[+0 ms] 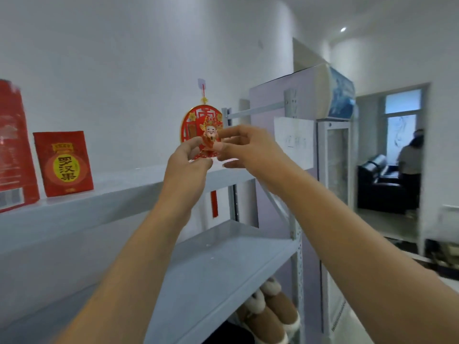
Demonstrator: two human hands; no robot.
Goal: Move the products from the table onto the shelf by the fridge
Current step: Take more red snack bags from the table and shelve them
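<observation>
Shelf (119,192): a wide stretch of top board lies between the red box (63,163) and the hands.
Products: red box and red pack (12,145) stand upright at left, by the wall.
Left hand (187,158): grip pinches the lower rim of the ornament (198,120) hanging on the wall.
Right hand (248,147): grip narrow, thumb and forefinger on the ornament's figure.
Obstacles: fridge (334,157) just past the shelf's right post; slippers (270,311) on the lowest level.

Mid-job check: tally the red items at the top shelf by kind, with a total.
Packs standing on the shelf: 2 (tall pack, pouch)
Hanging ornament, pinched by left hand and right hand: 1
Total: 3
</observation>
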